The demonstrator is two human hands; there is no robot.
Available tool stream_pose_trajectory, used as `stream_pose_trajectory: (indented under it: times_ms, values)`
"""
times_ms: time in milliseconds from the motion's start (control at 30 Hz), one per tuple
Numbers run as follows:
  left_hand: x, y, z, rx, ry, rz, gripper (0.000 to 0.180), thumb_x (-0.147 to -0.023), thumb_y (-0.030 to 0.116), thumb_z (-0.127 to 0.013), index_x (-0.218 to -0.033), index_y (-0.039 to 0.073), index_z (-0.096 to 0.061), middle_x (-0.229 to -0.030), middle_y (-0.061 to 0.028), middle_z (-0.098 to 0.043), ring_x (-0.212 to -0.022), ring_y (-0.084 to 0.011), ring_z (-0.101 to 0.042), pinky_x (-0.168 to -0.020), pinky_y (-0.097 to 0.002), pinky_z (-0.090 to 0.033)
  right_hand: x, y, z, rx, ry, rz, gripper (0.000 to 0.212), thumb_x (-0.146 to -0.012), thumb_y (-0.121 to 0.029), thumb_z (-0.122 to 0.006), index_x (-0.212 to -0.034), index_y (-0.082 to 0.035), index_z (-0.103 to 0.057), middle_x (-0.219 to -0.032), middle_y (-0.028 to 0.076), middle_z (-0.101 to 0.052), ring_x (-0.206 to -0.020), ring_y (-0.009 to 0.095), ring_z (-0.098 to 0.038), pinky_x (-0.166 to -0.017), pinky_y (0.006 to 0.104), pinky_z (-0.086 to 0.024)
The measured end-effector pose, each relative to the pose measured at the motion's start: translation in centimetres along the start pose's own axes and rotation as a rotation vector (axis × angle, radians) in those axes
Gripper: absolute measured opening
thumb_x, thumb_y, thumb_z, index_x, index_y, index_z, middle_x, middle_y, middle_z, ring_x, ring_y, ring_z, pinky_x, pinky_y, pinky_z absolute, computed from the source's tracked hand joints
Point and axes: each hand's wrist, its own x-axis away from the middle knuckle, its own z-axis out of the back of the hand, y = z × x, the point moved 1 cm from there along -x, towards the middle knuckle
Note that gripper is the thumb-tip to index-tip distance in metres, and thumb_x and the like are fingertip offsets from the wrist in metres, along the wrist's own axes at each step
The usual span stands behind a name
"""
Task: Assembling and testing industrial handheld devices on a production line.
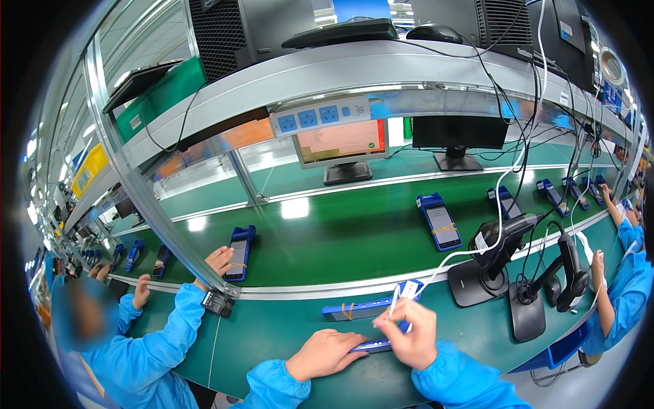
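My left hand [325, 353] rests low in the middle of the head view, its fingers closed on the end of a blue handheld terminal [373, 346] that lies edge-on on the green bench. Over the other end of that terminal is my right hand [411, 334], pinching a thin white cable [394, 297]; the cable's tip is hidden by the fingers. Just beyond both hands lies a second blue handheld terminal [361, 310] with a yellow rubber band around it. Its right end has a white label.
A green conveyor belt [327, 232] behind the bench carries several blue terminals, one [439, 221] straight ahead. Barcode scanners on stands [487, 252] are to my right. Co-workers in blue sleeves work at left [160, 334] and right [623, 293]. A metal shelf post [157, 211] slants down at left.
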Motion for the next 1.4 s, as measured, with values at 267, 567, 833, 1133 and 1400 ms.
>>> stream_pose_trajectory:
  times_ms: [267,567,833,1133,1400]
  values:
    - [2.4,-3.2,5.3,0.496,-0.168,0.031,0.031,-0.097,0.024,-0.081,-0.118,0.003,-0.076,-0.099,-0.0159,-0.079,-0.087,-0.0342,-0.076,-0.080,-0.0403,-0.059,-4.3,4.2,2.2,0.127,-0.183,-0.213,0.023,-0.093,-0.014,-0.086,-0.087,0.002,-0.071,-0.077,0.008,-0.072,-0.071,0.014,-0.069,-0.067,0.0315,-0.056]
    - [3.8,-10.8,7.0,0.788,0.733,0.349,0.028,-0.106,0.017,-0.070,-0.126,-0.002,-0.064,-0.116,-0.0055,-0.073,-0.107,-0.0109,-0.065,-0.096,-0.0292,-0.051,-3.5,7.1,-2.3,0.168,-0.272,-0.165,0.024,-0.097,-0.019,-0.082,-0.089,0.000,-0.071,-0.084,0.014,-0.077,-0.077,0.027,-0.076,-0.071,0.0387,-0.058]
    - [-0.2,-19.4,4.1,0.872,0.802,0.587,0.035,-0.107,0.024,-0.071,-0.127,-0.003,-0.064,-0.114,-0.0089,-0.075,-0.103,-0.0151,-0.071,-0.092,-0.0312,-0.055,-3.0,6.6,-2.3,0.267,-0.298,-0.065,0.024,-0.094,-0.021,-0.083,-0.086,-0.004,-0.068,-0.082,0.012,-0.073,-0.077,0.032,-0.073,-0.067,0.0422,-0.055]
    - [-6.4,-25.7,0.1,0.850,0.728,0.757,0.039,-0.107,0.023,-0.071,-0.129,-0.008,-0.065,-0.115,-0.0148,-0.077,-0.102,-0.0199,-0.073,-0.089,-0.0351,-0.057,-2.4,7.1,-2.2,0.383,-0.289,0.114,0.024,-0.091,-0.020,-0.084,-0.084,-0.006,-0.066,-0.083,0.009,-0.071,-0.077,0.033,-0.070,-0.067,0.0430,-0.053]
    - [-5.9,-28.4,-1.1,0.538,0.827,0.773,0.051,-0.100,0.025,-0.077,-0.137,-0.006,-0.062,-0.126,-0.0188,-0.074,-0.113,-0.0287,-0.071,-0.099,-0.0397,-0.054,-2.0,7.1,-2.8,0.422,-0.248,0.162,0.023,-0.089,-0.017,-0.086,-0.086,-0.007,-0.066,-0.081,0.009,-0.070,-0.076,0.032,-0.070,-0.065,0.0422,-0.053]
